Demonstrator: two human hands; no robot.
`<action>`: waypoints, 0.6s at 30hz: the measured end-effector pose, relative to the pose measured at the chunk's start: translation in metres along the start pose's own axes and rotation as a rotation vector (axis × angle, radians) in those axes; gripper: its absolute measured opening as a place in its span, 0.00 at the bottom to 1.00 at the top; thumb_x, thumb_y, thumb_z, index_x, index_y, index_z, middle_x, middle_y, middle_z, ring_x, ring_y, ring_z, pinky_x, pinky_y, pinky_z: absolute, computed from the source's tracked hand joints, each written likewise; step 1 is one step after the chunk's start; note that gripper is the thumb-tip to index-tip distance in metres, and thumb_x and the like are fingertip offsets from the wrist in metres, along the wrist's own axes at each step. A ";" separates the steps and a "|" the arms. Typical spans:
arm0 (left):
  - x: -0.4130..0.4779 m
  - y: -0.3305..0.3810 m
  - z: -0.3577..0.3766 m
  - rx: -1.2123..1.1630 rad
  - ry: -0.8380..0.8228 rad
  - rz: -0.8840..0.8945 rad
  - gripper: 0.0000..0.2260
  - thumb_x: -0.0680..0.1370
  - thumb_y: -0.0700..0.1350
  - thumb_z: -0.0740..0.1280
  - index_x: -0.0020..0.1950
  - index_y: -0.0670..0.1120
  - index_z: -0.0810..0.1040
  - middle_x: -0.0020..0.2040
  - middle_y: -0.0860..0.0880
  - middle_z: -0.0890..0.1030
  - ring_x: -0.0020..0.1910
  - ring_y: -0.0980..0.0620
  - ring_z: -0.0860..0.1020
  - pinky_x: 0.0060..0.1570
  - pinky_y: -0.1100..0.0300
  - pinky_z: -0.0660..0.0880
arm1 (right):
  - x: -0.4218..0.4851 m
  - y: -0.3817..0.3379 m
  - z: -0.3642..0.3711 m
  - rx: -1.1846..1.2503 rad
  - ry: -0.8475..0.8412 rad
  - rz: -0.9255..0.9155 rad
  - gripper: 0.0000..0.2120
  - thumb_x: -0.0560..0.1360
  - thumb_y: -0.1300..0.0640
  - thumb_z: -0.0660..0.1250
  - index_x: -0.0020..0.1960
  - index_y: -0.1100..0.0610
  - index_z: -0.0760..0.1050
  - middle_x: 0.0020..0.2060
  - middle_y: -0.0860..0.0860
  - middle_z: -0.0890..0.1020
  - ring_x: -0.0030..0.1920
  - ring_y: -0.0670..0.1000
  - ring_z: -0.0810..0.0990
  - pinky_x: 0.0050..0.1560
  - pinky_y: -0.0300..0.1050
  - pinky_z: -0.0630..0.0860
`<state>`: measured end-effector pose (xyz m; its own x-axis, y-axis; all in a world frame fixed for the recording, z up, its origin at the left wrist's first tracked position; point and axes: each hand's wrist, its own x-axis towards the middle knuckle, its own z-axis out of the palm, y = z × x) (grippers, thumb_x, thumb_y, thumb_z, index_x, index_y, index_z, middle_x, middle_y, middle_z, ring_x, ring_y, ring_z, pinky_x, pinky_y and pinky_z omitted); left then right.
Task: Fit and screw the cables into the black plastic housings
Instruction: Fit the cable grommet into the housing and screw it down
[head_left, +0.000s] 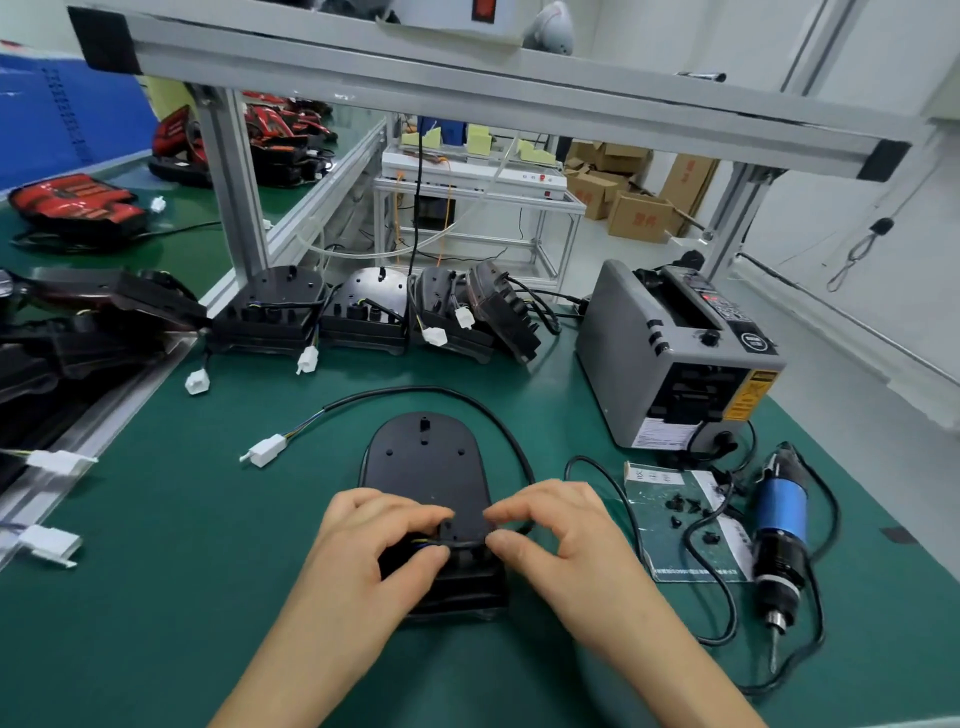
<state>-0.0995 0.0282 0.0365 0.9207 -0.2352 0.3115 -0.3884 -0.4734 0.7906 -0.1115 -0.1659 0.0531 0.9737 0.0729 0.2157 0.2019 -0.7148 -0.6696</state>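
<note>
Pinching black cable at near end of black housing: left hand and right hand, each thumb against forefinger, centre of green mat. Cable loops right, back to white connector. Electric screwdriver lies right; more housings in a row behind.

Green bench mat, black housing, black cable with white connector, grey tape dispenser, blue-and-black screwdriver

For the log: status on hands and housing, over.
Left hand, right hand pinching black cable at housing, near end. Electric screwdriver lies right, untouched. Nothing blocking.
</note>
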 end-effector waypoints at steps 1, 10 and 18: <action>0.000 0.000 -0.001 -0.004 -0.004 -0.003 0.13 0.72 0.42 0.72 0.48 0.60 0.80 0.51 0.70 0.76 0.60 0.64 0.65 0.54 0.79 0.59 | 0.000 0.005 -0.008 -0.032 0.057 0.017 0.07 0.73 0.52 0.70 0.44 0.40 0.76 0.44 0.35 0.76 0.55 0.38 0.68 0.56 0.28 0.61; 0.000 0.001 0.000 -0.032 -0.015 -0.011 0.12 0.73 0.42 0.72 0.48 0.60 0.81 0.50 0.70 0.76 0.60 0.65 0.65 0.53 0.80 0.59 | 0.005 0.081 -0.084 -0.838 0.099 0.485 0.08 0.74 0.49 0.63 0.53 0.45 0.75 0.52 0.44 0.79 0.54 0.50 0.73 0.47 0.44 0.66; 0.000 0.003 0.000 -0.034 -0.011 -0.022 0.12 0.73 0.42 0.72 0.48 0.60 0.80 0.51 0.70 0.76 0.61 0.65 0.65 0.54 0.79 0.59 | 0.006 0.105 -0.076 -0.899 0.113 0.479 0.05 0.74 0.46 0.63 0.45 0.45 0.76 0.46 0.44 0.79 0.51 0.50 0.73 0.46 0.45 0.69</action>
<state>-0.1006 0.0267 0.0385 0.9282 -0.2349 0.2885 -0.3668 -0.4491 0.8147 -0.0926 -0.2936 0.0379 0.9064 -0.3898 0.1626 -0.4043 -0.9122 0.0672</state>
